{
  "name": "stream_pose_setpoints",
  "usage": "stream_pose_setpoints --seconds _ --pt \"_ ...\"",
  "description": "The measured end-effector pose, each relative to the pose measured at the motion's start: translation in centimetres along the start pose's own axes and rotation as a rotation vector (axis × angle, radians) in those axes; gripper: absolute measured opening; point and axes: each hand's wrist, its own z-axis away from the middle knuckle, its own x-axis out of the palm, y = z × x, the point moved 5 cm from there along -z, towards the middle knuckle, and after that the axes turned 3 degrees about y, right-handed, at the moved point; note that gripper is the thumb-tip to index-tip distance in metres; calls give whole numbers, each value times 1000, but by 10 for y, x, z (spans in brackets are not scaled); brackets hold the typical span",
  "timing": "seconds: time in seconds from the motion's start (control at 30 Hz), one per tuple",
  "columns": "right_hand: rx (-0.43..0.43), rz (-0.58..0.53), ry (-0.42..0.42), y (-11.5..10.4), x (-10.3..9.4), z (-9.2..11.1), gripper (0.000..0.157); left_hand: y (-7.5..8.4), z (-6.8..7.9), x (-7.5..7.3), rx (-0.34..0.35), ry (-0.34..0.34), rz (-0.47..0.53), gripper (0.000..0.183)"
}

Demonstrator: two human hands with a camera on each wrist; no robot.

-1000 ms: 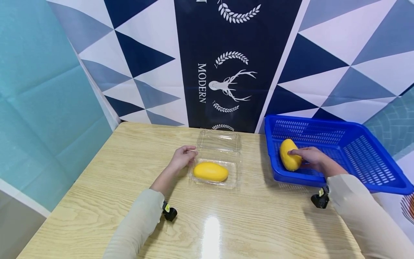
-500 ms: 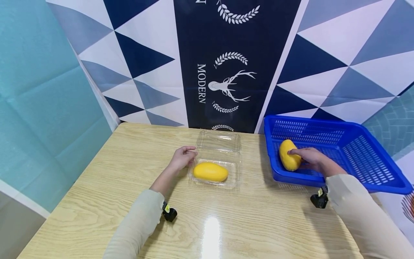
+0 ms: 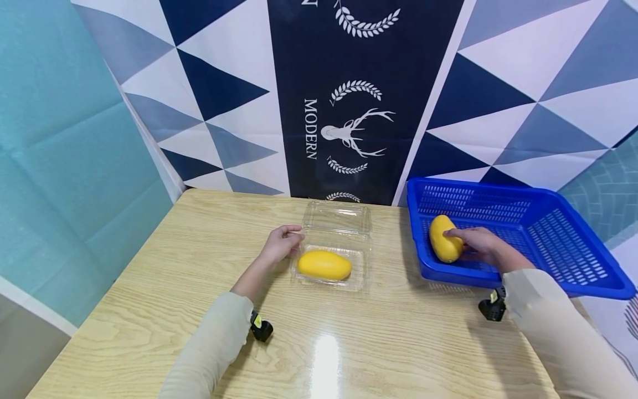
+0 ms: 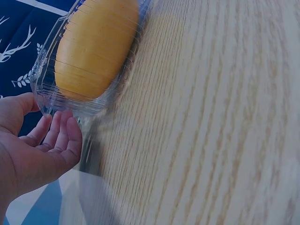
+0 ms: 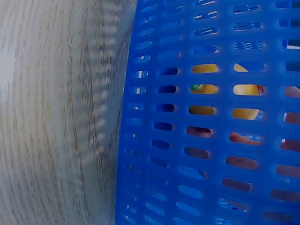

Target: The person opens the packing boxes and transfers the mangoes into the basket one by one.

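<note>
A yellow mango (image 3: 324, 265) lies in the bottom half of a clear plastic clamshell container (image 3: 360, 277), whose lid stands open toward the wall. My left hand (image 3: 283, 243) pinches the container's left edge; in the left wrist view, the thumb and fingers of that hand (image 4: 42, 140) meet at its end. Over at the right, a second mango (image 3: 445, 239) is inside a blue plastic basket (image 3: 503, 191), and my right hand (image 3: 479, 243) grips it, thumb on top. Through the basket's slots, the right wrist view shows only patches of that mango (image 5: 246, 89) and fingers.
The basket's slotted side wall (image 5: 178, 140) rises between the right wrist and the mango. Wood-grain tabletop (image 3: 389, 343) spreads in front of both containers. A patterned wall hanging (image 3: 349, 133) backs the table close behind the lid.
The mango in my right hand has shifted very slightly left within the basket. My left hand and the clamshell container stay put.
</note>
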Motion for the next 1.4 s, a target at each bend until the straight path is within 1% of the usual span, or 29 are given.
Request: stream_pose_setpoints --seconds 0.27,0.57,0.8,0.93,1.17,1.2,1.23,1.33,1.4 --pt "-19 -13 21 -5 -2 2 89 2 0 -1 8 5 -1 40" --pt "-29 -3 65 -4 -1 0 95 1 -1 0 11 -17 12 40" --pt "-45 -16 70 -5 -1 0 91 1 -1 -1 17 -18 9 40" --pt "-49 -21 85 -5 -2 0 92 1 -1 -1 10 -10 11 40" --pt "-57 -47 130 -4 -4 1 100 0 -1 -1 -5 -4 19 40" --pt "-59 -52 133 -4 -4 0 101 0 -1 -1 -2 -4 21 40" --pt "-52 -53 155 -4 -5 0 101 1 -1 -1 0 -6 22 40" --pt "-59 -51 167 -3 -8 -2 102 0 -1 -1 3 -10 25 40" --pt "-49 -49 206 0 -11 -7 100 0 -1 -1 1 -12 27 40"
